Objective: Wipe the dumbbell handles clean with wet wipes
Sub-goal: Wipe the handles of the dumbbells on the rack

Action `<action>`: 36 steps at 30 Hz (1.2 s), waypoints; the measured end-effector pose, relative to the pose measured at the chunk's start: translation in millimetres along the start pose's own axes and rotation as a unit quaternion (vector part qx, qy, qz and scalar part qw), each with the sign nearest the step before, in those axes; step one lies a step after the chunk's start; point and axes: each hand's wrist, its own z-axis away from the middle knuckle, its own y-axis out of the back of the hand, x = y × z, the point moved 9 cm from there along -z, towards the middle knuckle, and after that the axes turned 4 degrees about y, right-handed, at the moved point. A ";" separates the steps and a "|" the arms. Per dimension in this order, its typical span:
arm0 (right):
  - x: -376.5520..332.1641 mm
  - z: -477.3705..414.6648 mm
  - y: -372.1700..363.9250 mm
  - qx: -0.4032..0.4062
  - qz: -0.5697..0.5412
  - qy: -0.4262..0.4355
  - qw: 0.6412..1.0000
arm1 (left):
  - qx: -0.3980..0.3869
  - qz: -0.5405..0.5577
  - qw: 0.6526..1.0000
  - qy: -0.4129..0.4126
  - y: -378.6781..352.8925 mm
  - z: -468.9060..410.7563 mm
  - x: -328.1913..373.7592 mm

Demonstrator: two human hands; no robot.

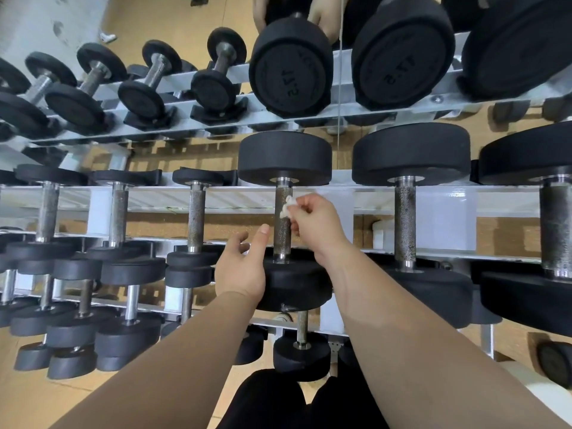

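Observation:
A black dumbbell lies across the top tier of the rack in front of me, its knurled steel handle running away from me between two round heads. My right hand pinches a small crumpled white wet wipe and holds it against the right side of that handle, near the far head. My left hand hovers just left of the handle over the near head, fingers spread and relaxed, holding nothing.
More dumbbells line the white rack: smaller ones to the left, larger ones to the right. Lower tiers hold further dumbbells. A mirror behind reflects the rack and hands. My black-clad knees are at the bottom.

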 end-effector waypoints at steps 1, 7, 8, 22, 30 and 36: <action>4.3 8.1 -2.4 -0.029 0.027 -0.008 0.999 | -0.001 0.000 1.000 -0.001 -0.2 -0.1 0.3; 0.9 4.1 -6.4 -0.014 0.025 -0.002 1.000 | 0.004 -0.011 1.000 0.003 1.4 -0.1 -0.2; -7.0 -3.8 -4.6 0.020 0.017 0.013 1.000 | 0.005 -0.014 1.000 0.004 1.4 -0.2 -0.5; 11.9 7.9 -6.1 -0.081 0.065 -0.031 0.994 | 0.018 -0.018 1.000 -0.001 2.0 -3.6 -1.9; 3.8 8.2 -8.5 -0.090 0.142 -0.005 0.986 | 0.025 -0.020 0.999 -0.009 3.0 -5.2 -1.9; 7.7 1.1 -8.6 -0.067 0.125 0.009 0.990 | 0.021 -0.016 1.000 -0.017 1.9 -3.0 -0.8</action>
